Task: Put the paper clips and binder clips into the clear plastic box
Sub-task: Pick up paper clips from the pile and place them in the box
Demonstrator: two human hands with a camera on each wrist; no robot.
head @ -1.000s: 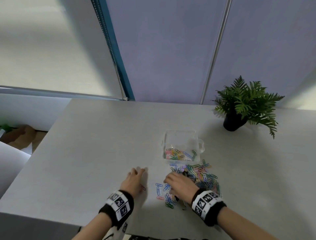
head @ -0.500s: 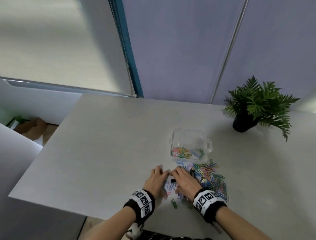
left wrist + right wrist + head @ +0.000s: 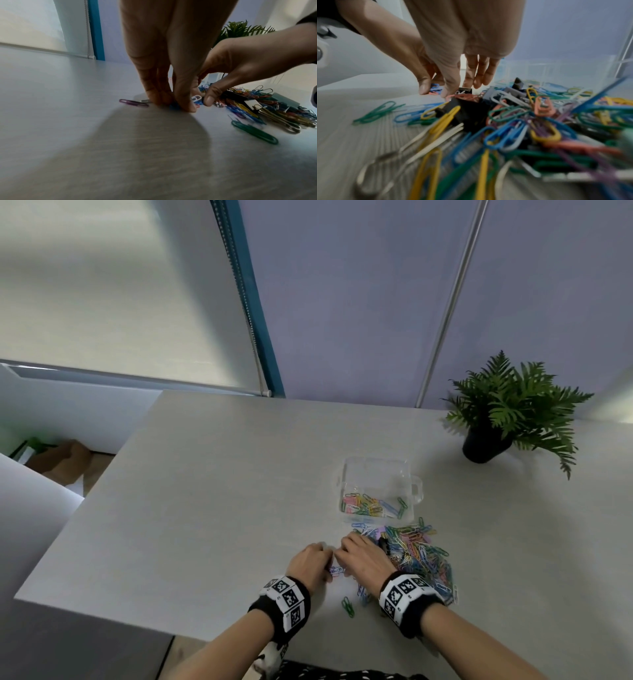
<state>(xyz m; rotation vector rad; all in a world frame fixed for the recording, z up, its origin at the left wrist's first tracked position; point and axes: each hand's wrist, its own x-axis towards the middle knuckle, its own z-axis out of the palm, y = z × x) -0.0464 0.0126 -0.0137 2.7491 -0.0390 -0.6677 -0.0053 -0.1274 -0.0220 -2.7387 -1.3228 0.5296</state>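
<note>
— Grip, left hand (image 3: 163,54): fingertips (image 3: 186,106) bunched and pressed down onto the pale grey worktop (image 3: 222,491), pinching a few of the loose coloured wire paper clips (image 3: 418,553). Confirm the other side.

— Grip, right hand (image 3: 240,65): thumb and forefinger closed on small clips just beside the left fingertips. Exact count in either pinch: cannot tell.

— Location of target?

— Clear plastic box with side handle (image 3: 344,474): open-topped, upright, just beyond the pile, with a shallow layer of clips already at its near end. Bulk of the clips outside it, heaped on the worktop under and to the right of the right hand. Black binder clips (image 3: 464,115) buried in the heap. One green paper clip (image 3: 347,607) lying apart, nearer the worktop edge. One purple paper clip (image 3: 133,103) just left of the left fingertips.

— Step in hand?

— Judged: gathering a pinch from the left fringe of the pile. Task at an early stage, most items still to transfer.

— Next move?

— Probably: lift both pinches clear, carry forward over the box rim, release above the open interior, not over the wall. Expect tangling, with linked clips likely to drag neighbours along. Keep clear of the potted green fern (image 3: 507,412), well beyond and to the right.
</note>
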